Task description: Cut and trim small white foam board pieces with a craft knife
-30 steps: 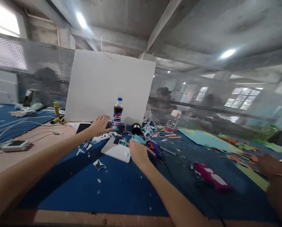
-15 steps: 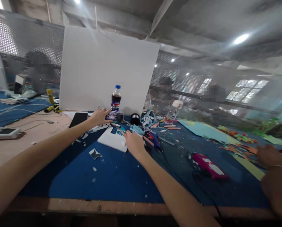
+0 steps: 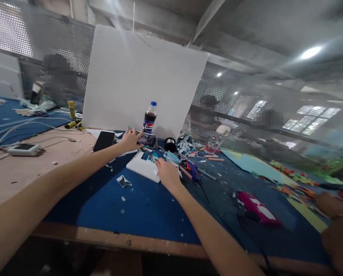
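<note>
While the left hand (image 3: pixel 130 139), fingers spread, reached to the dark screen (image 3: pixel 147 140) before the cola bottle (image 3: pixel 149 119), the right hand (image 3: pixel 169 174), apart from it, was at the right side of the white board (image 3: pixel 141 168) on the blue mat (image 3: pixel 99 209), whether gripping anything I couldn't tell.

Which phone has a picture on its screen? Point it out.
The phone by the left hand, in front of the bottle; the other phone has a black screen.
</note>
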A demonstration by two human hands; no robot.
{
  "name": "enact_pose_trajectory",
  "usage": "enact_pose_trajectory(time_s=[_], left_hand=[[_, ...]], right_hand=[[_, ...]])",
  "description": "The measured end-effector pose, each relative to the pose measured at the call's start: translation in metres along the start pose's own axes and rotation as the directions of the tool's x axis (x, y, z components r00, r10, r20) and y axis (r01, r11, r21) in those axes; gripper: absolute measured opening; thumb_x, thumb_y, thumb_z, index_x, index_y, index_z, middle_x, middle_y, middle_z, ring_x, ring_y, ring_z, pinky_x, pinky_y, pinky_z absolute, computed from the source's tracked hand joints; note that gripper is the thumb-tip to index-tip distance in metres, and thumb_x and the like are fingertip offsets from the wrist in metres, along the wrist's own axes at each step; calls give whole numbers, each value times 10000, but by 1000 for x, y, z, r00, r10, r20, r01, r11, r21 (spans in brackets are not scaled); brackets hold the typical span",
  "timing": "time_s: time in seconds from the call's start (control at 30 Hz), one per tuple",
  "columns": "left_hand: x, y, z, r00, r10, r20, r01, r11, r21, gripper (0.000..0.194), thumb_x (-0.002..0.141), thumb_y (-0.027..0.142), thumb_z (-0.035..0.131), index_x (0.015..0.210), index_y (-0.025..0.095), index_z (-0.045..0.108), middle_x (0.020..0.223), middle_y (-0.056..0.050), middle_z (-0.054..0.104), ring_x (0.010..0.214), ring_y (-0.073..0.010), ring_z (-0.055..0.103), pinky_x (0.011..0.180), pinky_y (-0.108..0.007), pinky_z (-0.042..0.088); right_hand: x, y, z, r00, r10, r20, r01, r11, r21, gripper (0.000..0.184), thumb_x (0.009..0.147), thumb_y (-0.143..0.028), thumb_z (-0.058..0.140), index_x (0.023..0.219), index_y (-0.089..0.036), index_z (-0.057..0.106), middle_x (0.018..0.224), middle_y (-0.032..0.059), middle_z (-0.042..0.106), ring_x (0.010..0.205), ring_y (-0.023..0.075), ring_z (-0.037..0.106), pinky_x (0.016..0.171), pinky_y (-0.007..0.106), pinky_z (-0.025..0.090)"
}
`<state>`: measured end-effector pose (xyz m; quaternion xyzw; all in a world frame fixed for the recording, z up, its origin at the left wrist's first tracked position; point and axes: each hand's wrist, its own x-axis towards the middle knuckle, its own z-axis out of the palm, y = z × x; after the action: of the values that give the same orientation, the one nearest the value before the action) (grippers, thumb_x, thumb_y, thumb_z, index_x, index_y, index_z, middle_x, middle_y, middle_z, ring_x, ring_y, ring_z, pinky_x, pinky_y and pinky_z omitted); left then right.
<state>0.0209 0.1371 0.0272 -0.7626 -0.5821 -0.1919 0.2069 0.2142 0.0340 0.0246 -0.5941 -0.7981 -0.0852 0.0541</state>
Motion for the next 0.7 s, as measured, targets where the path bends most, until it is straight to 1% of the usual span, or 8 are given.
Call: enact_pose_trajectory(time_s=[0.1, 0.17, 0.23, 0.33, 0.4, 0.5, 0.6, 0.7], left_hand=[[-4, 2, -15, 999, -36, -25, 36, 999, -21, 326, 878, 294, 525, 1169, 149, 498, 1177, -99, 527, 999, -232, 558, 823, -438, 479], [-15, 3, -29, 999, -35, -17, 34, 998, -44, 554, 864, 336, 520, 1285, 10, 363, 1314, -276, 386, 1204, -370, 393, 943, -496, 367], [-39, 4, -44, 1000, -5, 13, 6, 997, -74, 615, 886, 350, 447, 1336, -22, 255, 1381, -289, 297, 1280, -364, 294, 997, -456, 319], [-95, 8, -63, 989, 62, 132, -44, 989, -139, 694, 847, 530, 407, 1334, 49, 292, 1274, -220, 485, 1148, -328, 485, 897, -408, 427], [-132, 10, -69, 951, 118, 285, -52, 972, -231, 834, 752, 656, 445, 1328, 71, 301, 1233, -221, 527, 1073, -360, 541, 816, -429, 474], [-161, 10, -65, 916, 214, 341, -81, 927, -365, 838, 745, 620, 488, 1348, 85, 259, 1200, -205, 564, 1131, -359, 505, 864, -437, 459], [-160, 7, -52, 901, 163, 403, 56, 876, -480, 636, 810, 501, 483, 1323, 174, 297, 1131, -148, 618, 986, -322, 609, 759, -410, 508], [-151, 1, -42, 897, 200, 393, 117, 751, -650, 561, 798, 429, 540, 1285, 244, 332, 1241, -109, 560, 962, -296, 630, 728, -372, 531]], right_hand=[[0, 4, -3, 999, -47, 17, 47, 999, -6, 373, 964, -330, 222, 1061, -160, 539, 823, 98, 673, 760, 195, 640, 584, 238, 375], [0, 7, -5, 994, -98, 42, 98, 995, 6, 371, 962, -335, 236, 1084, -151, 534, 823, 105, 674, 761, 207, 640, 585, 244, 376], [1, 8, -8, 983, -167, 71, 165, 986, 36, 360, 953, -350, 280, 1156, -158, 507, 827, 99, 677, 783, 213, 637, 605, 244, 385], [0, 8, -15, 958, -265, 108, 255, 962, 96, 383, 938, -326, 347, 1313, -256, 387, 899, 59, 681, 825, 198, 628, 663, 245, 403], [-2, 6, -21, 927, -367, 79, 350, 922, 167, 410, 937, -263, 351, 1346, -287, 354, 1004, 47, 663, 878, 180, 610, 707, 243, 413], [-6, 4, -27, 891, -447, 75, 421, 877, 232, 431, 926, -199, 353, 1351, -270, 375, 961, 49, 656, 788, 159, 595, 675, 245, 420], [-7, 4, -27, 842, -526, 123, 481, 834, 271, 438, 919, -191, 390, 1345, -296, 386, 808, 29, 633, 716, 144, 561, 634, 232, 399], [-9, 2, -23, 782, -595, 186, 533, 793, 295, 419, 920, -222, 412, 1330, -311, 408, 757, 21, 603, 676, 134, 538, 597, 216, 372]])
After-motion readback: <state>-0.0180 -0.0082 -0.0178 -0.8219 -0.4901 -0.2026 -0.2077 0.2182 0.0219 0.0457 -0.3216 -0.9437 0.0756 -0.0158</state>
